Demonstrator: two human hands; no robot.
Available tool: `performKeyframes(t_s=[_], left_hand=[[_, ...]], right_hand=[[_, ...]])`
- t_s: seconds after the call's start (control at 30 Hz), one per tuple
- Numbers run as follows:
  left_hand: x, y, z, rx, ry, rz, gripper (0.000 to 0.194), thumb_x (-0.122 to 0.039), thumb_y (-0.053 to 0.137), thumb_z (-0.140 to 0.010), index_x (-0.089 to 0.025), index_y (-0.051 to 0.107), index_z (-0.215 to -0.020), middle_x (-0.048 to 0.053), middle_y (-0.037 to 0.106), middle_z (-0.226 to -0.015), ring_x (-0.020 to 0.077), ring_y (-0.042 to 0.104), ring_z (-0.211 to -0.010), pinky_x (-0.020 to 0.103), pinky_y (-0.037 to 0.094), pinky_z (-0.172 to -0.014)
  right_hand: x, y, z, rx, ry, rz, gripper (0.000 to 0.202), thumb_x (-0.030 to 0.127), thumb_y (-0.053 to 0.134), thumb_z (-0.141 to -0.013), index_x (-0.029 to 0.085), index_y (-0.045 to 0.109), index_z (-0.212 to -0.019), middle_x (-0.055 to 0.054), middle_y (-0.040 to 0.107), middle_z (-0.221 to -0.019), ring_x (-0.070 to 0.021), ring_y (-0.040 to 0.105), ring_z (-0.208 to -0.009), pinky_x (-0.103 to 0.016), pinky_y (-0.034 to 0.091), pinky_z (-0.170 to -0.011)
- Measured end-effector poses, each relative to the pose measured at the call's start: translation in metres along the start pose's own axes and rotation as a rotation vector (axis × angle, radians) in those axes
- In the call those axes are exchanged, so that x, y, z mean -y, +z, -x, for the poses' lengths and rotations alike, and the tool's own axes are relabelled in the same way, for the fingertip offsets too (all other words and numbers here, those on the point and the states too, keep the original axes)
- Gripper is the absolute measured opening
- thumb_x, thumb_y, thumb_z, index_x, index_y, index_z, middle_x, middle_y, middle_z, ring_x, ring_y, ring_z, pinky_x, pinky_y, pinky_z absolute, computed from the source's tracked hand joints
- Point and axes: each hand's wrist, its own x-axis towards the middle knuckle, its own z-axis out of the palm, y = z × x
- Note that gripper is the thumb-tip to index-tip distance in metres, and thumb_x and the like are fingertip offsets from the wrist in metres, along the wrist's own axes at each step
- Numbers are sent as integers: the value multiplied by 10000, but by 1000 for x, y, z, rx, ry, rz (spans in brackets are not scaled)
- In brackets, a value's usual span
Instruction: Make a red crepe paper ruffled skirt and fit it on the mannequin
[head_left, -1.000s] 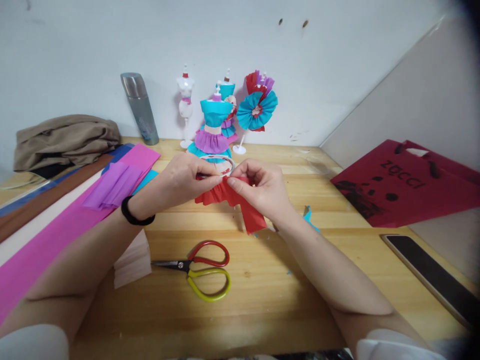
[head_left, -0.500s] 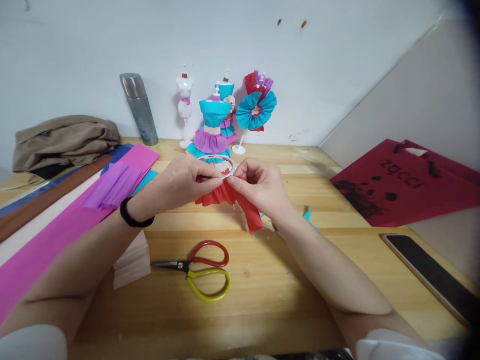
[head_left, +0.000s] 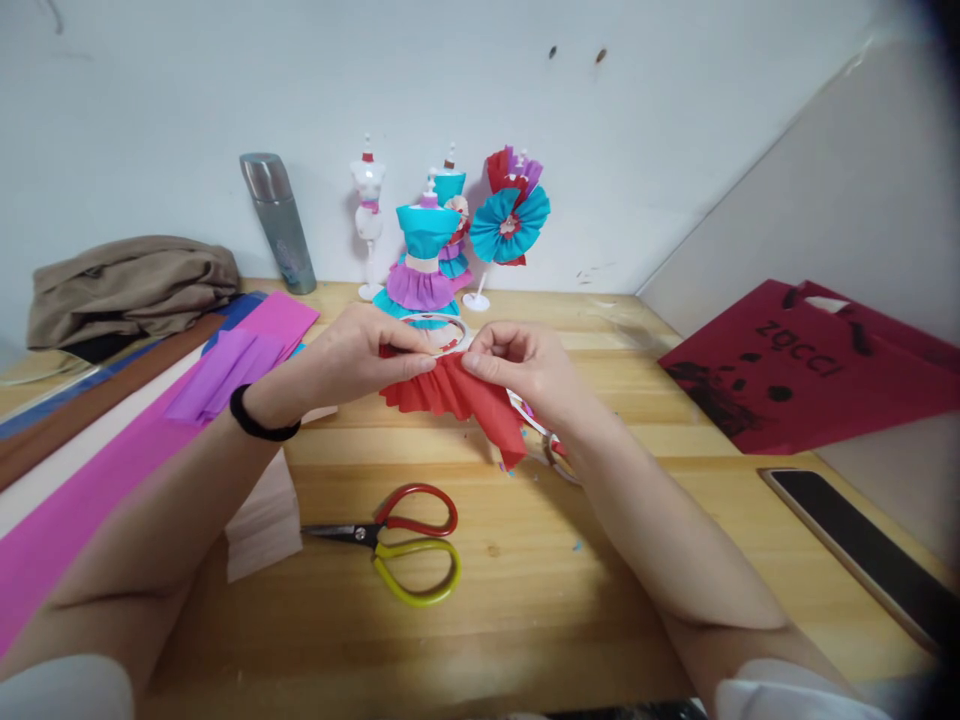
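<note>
Over the tabletop [head_left: 540, 620], both hands [head_left: 341, 360] [head_left: 531, 370] pinch a red strip [head_left: 456, 388] (partly ruffled)

Short white sleeves [head_left: 69, 690], black wristband [head_left: 252, 424]
The thick, plain band circles the left wrist [head_left: 271, 400]; both sleeves end above the elbows [head_left: 757, 615], leaving the forearms [head_left: 660, 530] bare.

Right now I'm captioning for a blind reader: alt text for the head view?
A left hand and right hand pinch a gathered red paper-like strip above a wooden table; behind stand small white mannequins, and nearer lie metal scissors with red and yellow handles.
</note>
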Motion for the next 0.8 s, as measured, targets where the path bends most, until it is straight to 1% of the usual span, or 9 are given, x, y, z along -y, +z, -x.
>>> performKeyframes(t_s=[0.1,0.3,0.57,0.63,0.8], left_hand=[[1,0,1,-6,-15,-41,300,-301,552,-891,-144,696,-681,-44,545,-527,70,416,-497,206,276,-476],[3,1,0,-19,11,-43,319,-303,554,-888,-141,681,-646,-47,535,-515,61,415,-495,199,264,-475],[2,3,0,-3,17,-10,305,-308,555,-892,-145,678,-666,-51,512,-535,70,412,-518,209,277,-487],[2,3,0,0,26,-12,307,-312,555,-896,-148,668,-662,-55,507,-534,68,409,-513,209,277,-487],[1,3,0,-14,17,-16,290,-311,564,-886,-146,685,-681,-52,512,-537,71,403,-515,213,271,-483]], right_hand=[[2,-2,1,-14,-36,38,300,416,783,-668,190,587,-666,18,548,-611,-109,447,-541,-256,329,-505],[4,2,3,-25,-83,75,200,323,743,-667,193,592,-680,12,557,-623,-125,474,-556,-272,366,-522],[2,10,8,-40,-228,147,80,260,684,-713,193,650,-686,-1,631,-662,-140,531,-625,-291,423,-602],[1,9,8,-41,-232,137,72,258,684,-720,194,662,-696,-4,645,-680,-146,547,-639,-297,438,-617],[3,8,9,-50,-188,137,70,273,687,-748,207,691,-725,-15,679,-727,-169,589,-675,-321,472,-652]])
